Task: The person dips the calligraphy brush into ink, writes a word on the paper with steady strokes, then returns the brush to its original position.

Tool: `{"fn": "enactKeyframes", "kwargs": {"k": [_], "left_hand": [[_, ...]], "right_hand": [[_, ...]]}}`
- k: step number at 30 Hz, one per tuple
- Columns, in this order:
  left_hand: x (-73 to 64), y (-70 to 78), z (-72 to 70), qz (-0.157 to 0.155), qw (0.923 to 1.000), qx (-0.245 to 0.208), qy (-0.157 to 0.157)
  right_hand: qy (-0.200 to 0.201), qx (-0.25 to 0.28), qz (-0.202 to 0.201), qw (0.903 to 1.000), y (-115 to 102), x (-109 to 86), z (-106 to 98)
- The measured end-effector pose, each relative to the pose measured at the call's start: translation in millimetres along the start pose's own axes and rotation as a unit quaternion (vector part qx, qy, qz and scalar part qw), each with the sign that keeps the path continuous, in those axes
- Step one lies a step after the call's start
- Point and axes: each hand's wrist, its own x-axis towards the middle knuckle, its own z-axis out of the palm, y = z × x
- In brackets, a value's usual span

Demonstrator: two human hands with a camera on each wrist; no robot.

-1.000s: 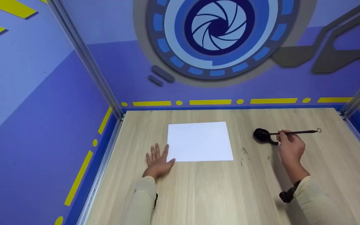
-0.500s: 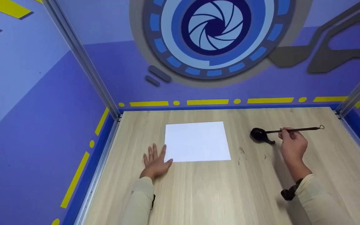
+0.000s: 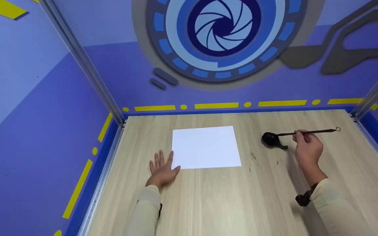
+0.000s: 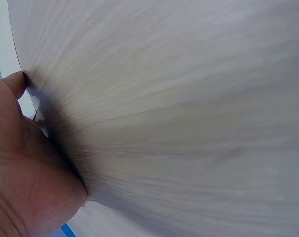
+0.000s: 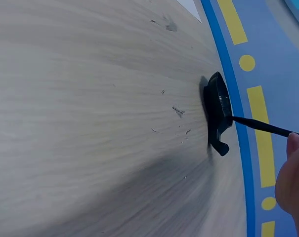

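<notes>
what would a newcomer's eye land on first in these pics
Probably the big round blue design on the back wall. Next, the bright white sheet on the table, the left hand at its near left corner. To the sheet's right, the right hand holds a dark brush, its tip at a black dish.

We wear long, plain beige sleeves (image 3: pixel 338 209), a black device (image 3: pixel 303 199) jutting beside the right cuff, a black sliver (image 3: pixel 160 211) edging the left sleeve.

Paper sheet (image 3: pixel 206 147) smooth, matt; dish (image 3: pixel 269 139) glossy, perhaps plastic; tabletop (image 3: pixel 215 200) wood-grained; right sleeve (image 3: pixel 336 206) matt cloth.
</notes>
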Motion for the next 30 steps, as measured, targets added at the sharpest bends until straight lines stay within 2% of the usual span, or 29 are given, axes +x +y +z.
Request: {"fn": "enactKeyframes", "kwargs": {"k": [7,16,25,30], "left_hand": [[2.7,-1.8,1.7,0.002,1.0000,-0.002,0.003],[-0.8,0.4,0.9,0.006,0.9999,-0.005,0.011],[0.5,-1.1,-0.1,0.005,0.9999,-0.009,0.006],[1.3,-1.7,1.0,0.008,0.9999,-0.011,0.010]], "right_hand": [[0.000,0.020,0.018,0.9997,-3.7,5.1,-0.3],[-0.003,-0.019,0.042,0.9989,-6.5,8.5,-11.4],[0.015,-0.028,0.022,0.9993,-14.4,14.3,-16.9],[0.005,-0.001,0.019,0.9998,-12.8,11.7,-10.3]]}}
